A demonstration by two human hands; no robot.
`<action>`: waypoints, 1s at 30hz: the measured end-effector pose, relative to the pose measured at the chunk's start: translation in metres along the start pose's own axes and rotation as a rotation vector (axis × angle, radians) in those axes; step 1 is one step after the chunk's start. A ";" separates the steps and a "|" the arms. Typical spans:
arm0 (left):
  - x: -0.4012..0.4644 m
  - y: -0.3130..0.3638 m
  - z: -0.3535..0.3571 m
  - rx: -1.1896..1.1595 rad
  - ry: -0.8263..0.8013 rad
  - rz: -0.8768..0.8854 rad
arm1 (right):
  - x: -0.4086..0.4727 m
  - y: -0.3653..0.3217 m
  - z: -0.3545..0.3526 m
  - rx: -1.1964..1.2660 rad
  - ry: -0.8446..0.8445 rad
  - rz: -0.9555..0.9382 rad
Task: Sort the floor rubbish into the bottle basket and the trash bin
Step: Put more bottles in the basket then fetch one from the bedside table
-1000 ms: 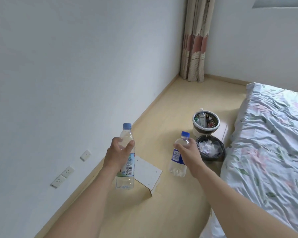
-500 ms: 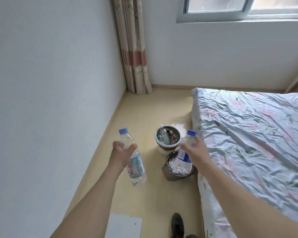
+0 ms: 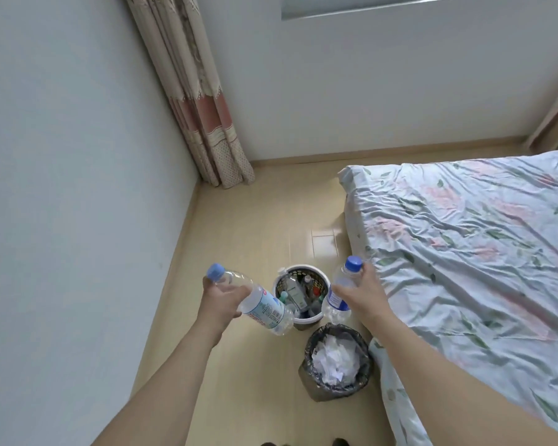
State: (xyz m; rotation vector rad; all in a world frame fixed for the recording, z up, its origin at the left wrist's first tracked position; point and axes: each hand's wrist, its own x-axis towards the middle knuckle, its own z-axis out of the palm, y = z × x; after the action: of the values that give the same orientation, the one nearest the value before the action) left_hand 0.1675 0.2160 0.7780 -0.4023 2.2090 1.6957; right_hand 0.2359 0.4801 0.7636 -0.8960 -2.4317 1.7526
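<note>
1. Your left hand grips the larger bottle round its upper body, fingers curled on it; the bottle is tilted, blue cap far-left, base pointing near-right over the near-left rim of the bottle basket.
2. Your right hand pinches the smaller bottle near its neck, fingers wrapped round the top; it hangs roughly upright, blue cap up, base at the basket's right edge; can't tell whether it touches the rim.
3. The basket stands on the floor, white rim, already holding several bottles and looking fairly full; the trash bin, black liner, crumpled paper inside, sits just near-right of it, close against the bed.
4. Judgement: you're at the drop step, both bottles about to go in the basket.
5. Risks; the larger bottle's base sits over the rim rather than the opening, so letting go now could bounce it off onto the floor; the basket is crowded, so a bottle may perch on the ones inside and roll out; two releases at once could knock the bottles together; the bin is right beside, so a stray bottle may land in the paper and be mis-sorted.
6. Curtain hangs far-left in the corner; wall along the left.
</note>
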 end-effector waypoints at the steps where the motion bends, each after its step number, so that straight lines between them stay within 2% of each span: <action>1: 0.011 0.005 0.006 -0.007 -0.015 -0.001 | 0.012 -0.003 0.003 -0.032 -0.014 -0.013; 4: 0.083 0.011 0.030 0.020 -0.055 -0.027 | 0.081 -0.004 0.022 -0.101 -0.019 0.004; 7: 0.174 -0.020 0.053 0.088 -0.095 -0.100 | 0.158 0.018 0.063 -0.126 0.000 0.087; 13: 0.386 -0.175 0.136 0.139 -0.126 -0.247 | 0.340 0.143 0.185 -0.256 -0.049 0.115; 17: 0.456 -0.282 0.193 0.173 -0.155 -0.277 | 0.414 0.247 0.250 -0.375 -0.072 0.087; 21: 0.478 -0.347 0.221 0.290 -0.237 -0.303 | 0.438 0.318 0.280 -0.421 -0.120 0.147; 25: 0.478 -0.350 0.204 0.432 -0.260 -0.276 | 0.428 0.314 0.275 -0.449 -0.156 0.247; 27: 0.471 -0.319 0.184 0.509 -0.244 -0.244 | 0.414 0.280 0.258 -0.459 -0.142 0.270; 30: 0.451 -0.236 0.157 0.577 -0.253 -0.156 | 0.391 0.198 0.221 -0.488 -0.130 0.280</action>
State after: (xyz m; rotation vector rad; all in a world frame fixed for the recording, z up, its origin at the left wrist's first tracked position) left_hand -0.1310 0.2974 0.3439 -0.1902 2.2722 0.9096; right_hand -0.0773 0.5062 0.3867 -1.2464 -3.0179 1.3249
